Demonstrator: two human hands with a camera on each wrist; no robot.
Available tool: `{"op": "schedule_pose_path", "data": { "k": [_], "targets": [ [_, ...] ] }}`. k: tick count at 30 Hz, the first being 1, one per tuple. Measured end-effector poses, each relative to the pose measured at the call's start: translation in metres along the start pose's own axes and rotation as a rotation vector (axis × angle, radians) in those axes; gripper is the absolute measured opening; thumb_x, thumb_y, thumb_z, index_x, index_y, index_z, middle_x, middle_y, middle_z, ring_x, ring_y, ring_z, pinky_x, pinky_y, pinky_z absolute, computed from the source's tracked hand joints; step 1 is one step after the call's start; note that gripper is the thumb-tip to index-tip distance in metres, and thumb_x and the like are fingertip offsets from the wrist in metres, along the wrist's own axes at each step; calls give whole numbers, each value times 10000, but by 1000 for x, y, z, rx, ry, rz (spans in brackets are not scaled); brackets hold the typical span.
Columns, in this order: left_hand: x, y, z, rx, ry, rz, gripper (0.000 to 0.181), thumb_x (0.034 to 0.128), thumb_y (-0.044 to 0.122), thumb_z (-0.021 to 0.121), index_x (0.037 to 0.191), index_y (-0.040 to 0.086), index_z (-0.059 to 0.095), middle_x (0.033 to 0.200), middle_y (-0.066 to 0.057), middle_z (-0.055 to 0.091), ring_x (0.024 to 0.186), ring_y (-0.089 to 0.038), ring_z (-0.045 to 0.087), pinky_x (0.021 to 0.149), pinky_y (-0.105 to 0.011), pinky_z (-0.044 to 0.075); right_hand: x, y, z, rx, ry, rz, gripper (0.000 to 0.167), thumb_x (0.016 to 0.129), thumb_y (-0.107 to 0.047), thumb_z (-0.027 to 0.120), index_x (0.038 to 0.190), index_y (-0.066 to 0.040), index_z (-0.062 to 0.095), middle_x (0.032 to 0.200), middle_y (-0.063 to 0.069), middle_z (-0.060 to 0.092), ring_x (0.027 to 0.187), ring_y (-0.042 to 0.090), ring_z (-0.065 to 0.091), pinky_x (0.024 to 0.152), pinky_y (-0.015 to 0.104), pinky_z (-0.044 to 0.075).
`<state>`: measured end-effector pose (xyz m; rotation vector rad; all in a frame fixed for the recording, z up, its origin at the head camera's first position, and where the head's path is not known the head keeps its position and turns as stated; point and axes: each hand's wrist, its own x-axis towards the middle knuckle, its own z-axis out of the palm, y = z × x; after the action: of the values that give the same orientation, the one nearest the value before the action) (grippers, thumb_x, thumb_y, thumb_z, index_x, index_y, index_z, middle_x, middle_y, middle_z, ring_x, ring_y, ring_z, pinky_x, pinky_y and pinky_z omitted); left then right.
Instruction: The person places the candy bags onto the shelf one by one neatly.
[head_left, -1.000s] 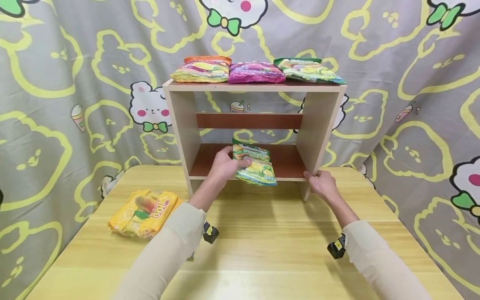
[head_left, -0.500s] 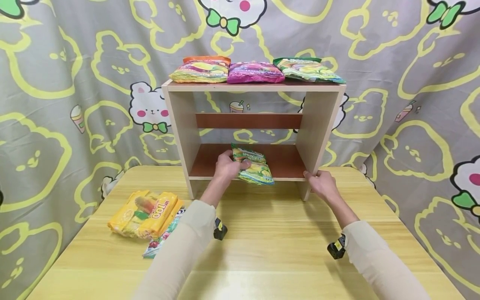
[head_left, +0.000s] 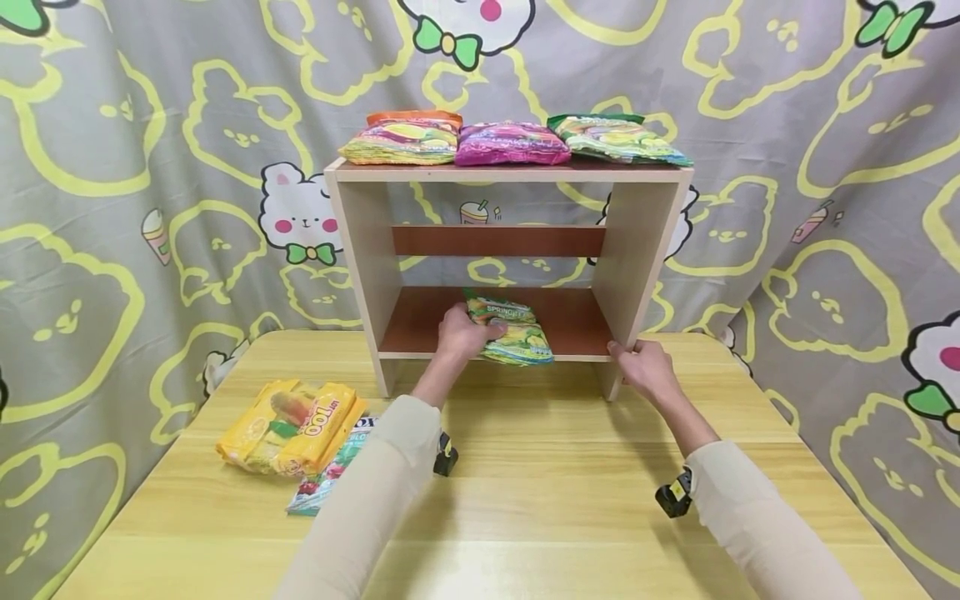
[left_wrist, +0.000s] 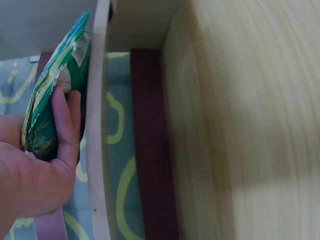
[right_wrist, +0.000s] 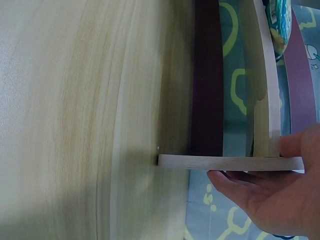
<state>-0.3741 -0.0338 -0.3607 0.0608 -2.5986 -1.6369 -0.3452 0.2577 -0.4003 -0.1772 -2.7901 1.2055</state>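
My left hand (head_left: 464, 332) pinches a green and yellow snack bag (head_left: 517, 335) at its left side, thumb on top, over the front edge of the lower shelf (head_left: 573, 321). In the left wrist view the fingers of the left hand (left_wrist: 45, 165) lie beneath the bag (left_wrist: 67, 65), beside the pale shelf edge. My right hand (head_left: 643, 365) grips the lower front of the unit's right side panel (head_left: 637, 258). From the right wrist view, the right hand (right_wrist: 275, 190) has its thumb on one side of the panel (right_wrist: 225, 162) and its fingers on the other.
Orange-yellow (head_left: 405, 140), purple (head_left: 512, 145) and green (head_left: 622, 140) bags lie on top of the unit. A yellow pack (head_left: 291, 427) rests at the table's left, partly over a teal and white bag (head_left: 318, 487). A patterned curtain (head_left: 757, 133) hangs behind the table (head_left: 555, 500).
The left hand has moved slightly right with the green bag, which has lowered and tilted flatter toward the shelf. More of the teal bag shows beside the left sleeve. The right hand stays put.
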Motion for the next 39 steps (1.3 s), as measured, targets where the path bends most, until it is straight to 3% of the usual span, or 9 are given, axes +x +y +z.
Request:
{"op": "schedule_pose_path", "data": {
  "k": [3, 8, 10, 15, 17, 22, 26, 33, 39],
  "targets": [
    [0, -1, 5, 16, 25, 4, 714, 858, 304, 817, 1377, -35, 462, 1264, -208, 608, 1203, -387, 556, 970, -471, 518, 1, 1, 0, 1, 2, 1, 574, 1025, -428, 467, 1222, 77, 657, 1142, 300, 693, 920, 389, 743, 696, 304, 520],
    [1, 1, 12, -71, 25, -6, 954, 872, 259, 815, 1539, -31, 197, 1365, -283, 510, 1159, -391, 610, 752, -456, 630, 0, 0, 1, 11, 3, -3, 575, 1027, -418, 470, 1234, 88, 650, 1242, 325, 650, 915, 382, 746, 743, 340, 553],
    [2, 2, 14, -28, 42, 5, 972, 873, 280, 813, 1554, -14, 185, 1339, -292, 537, 1103, -391, 639, 703, -458, 627, 0, 0, 1, 10, 0, -1, 580, 1028, -419, 468, 1245, 89, 647, 1249, 329, 646, 917, 382, 746, 753, 347, 553],
    [2, 4, 18, 206, 122, 49, 792, 863, 405, 799, 1420, 1, 408, 1095, -226, 678, 1025, -397, 670, 792, -473, 562, 0, 1, 1, 9, 7, -5, 573, 1027, -417, 469, 1231, 85, 656, 1219, 324, 662, 911, 389, 748, 718, 320, 538],
    [1, 4, 18, 253, 128, 69, 719, 876, 423, 781, 1355, -7, 461, 1043, -208, 686, 1019, -403, 670, 821, -494, 564, 0, 1, 1, 9, 12, -11, 568, 1028, -415, 471, 1222, 84, 659, 1166, 316, 682, 910, 392, 747, 696, 306, 534],
    [-2, -1, 18, 384, 125, 116, 579, 936, 456, 695, 1185, -49, 562, 1169, -251, 614, 1158, -427, 564, 1001, -490, 487, -1, 1, 0, 8, 16, -18, 568, 1029, -416, 473, 1220, 86, 658, 1049, 283, 713, 890, 386, 751, 667, 297, 526],
    [-4, -4, 18, 496, 129, 134, 547, 979, 490, 612, 1070, -49, 613, 1208, -275, 553, 1172, -435, 499, 1030, -521, 440, 0, 1, 2, 12, 14, -20, 566, 1030, -415, 471, 1215, 84, 663, 1101, 299, 700, 898, 398, 750, 692, 320, 536],
    [-9, 1, 22, 593, 127, 172, 616, 1040, 458, 506, 1326, -88, 527, 1289, -286, 486, 1203, -432, 431, 1007, -521, 408, 0, 1, 3, 16, 9, -14, 566, 1028, -421, 473, 1206, 80, 665, 1169, 319, 677, 906, 402, 746, 717, 341, 545],
    [-20, 12, 32, 735, 133, 336, 557, 1036, 444, 529, 1422, 43, 519, 1424, -227, 473, 1269, -376, 430, 1029, -482, 416, 0, 1, 2, 12, 19, -14, 565, 1029, -424, 474, 1201, 80, 664, 1161, 313, 681, 902, 397, 747, 723, 334, 539]
  ]
}}
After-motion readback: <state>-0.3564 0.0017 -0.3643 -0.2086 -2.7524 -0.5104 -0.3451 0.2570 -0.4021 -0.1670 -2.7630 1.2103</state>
